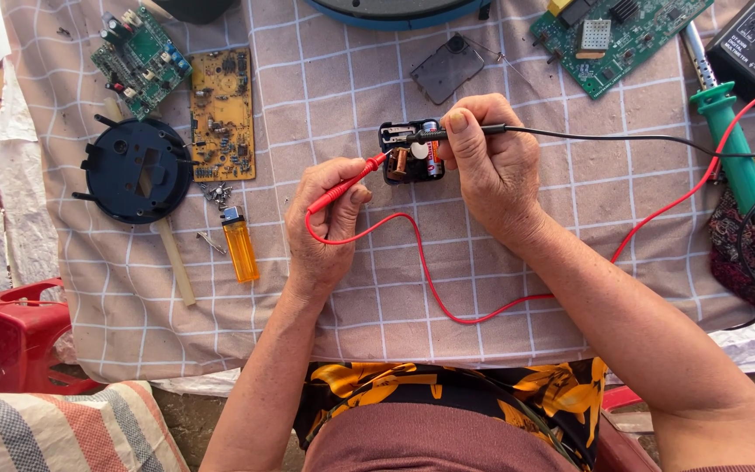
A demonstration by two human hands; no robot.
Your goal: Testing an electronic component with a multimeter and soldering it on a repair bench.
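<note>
step: we probed small black module | left hand pinched red probe from 8 o'clock | right hand pinched black probe from 3 | next likely needed: steady tips on contacts

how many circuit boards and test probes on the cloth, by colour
Green circuit boards: 2, one top left, one top right
Yellow-brown circuit board: 1
Red test probe: 1, in the left hand
Black test probe: 1, in the right hand
Total: 5
</note>
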